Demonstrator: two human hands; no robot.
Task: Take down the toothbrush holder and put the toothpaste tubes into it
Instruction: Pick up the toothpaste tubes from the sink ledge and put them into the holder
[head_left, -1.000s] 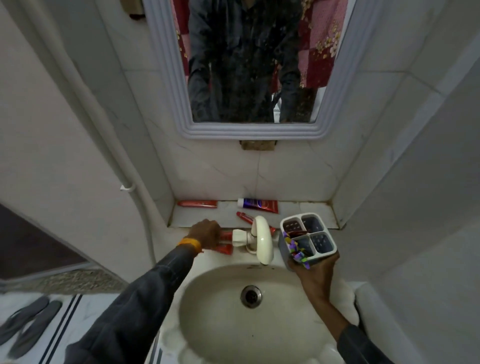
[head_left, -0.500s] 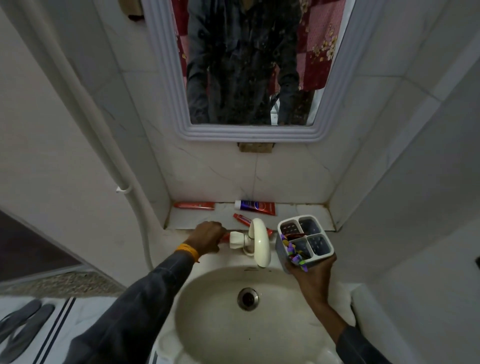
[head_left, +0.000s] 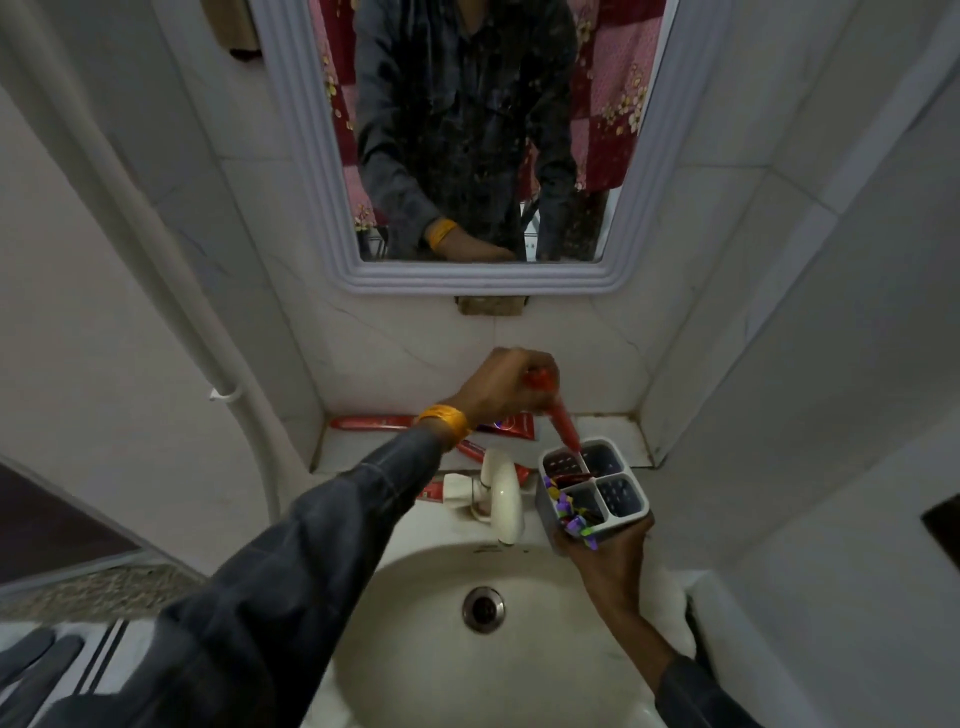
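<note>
My right hand (head_left: 605, 564) grips the grey four-compartment toothbrush holder (head_left: 626, 514) from below, over the sink's right rim. My left hand (head_left: 506, 389) holds a small red toothpaste tube (head_left: 561, 421) point down, its tip at the holder's far-left compartment, where another red tube lies. Purple and yellow bits fill the near-left compartment. A long red tube (head_left: 371, 422) lies on the back ledge at the left. A blue-and-red tube (head_left: 514, 426) lies partly hidden behind my wrist. Another red tube (head_left: 431, 491) shows behind the tap, and one more red tube (head_left: 472, 451) lies under my forearm.
A white tap (head_left: 501, 496) stands between my hands above the basin (head_left: 415, 649) with its drain (head_left: 483, 608). A framed mirror (head_left: 483, 280) hangs on the back wall. Tiled walls close in on both sides; a white pipe (head_left: 171, 291) runs down the left corner.
My left hand has lifted from beside the tap, carrying a small red tube up and right to the holder. The holder in my right hand stays roughly in place.
</note>
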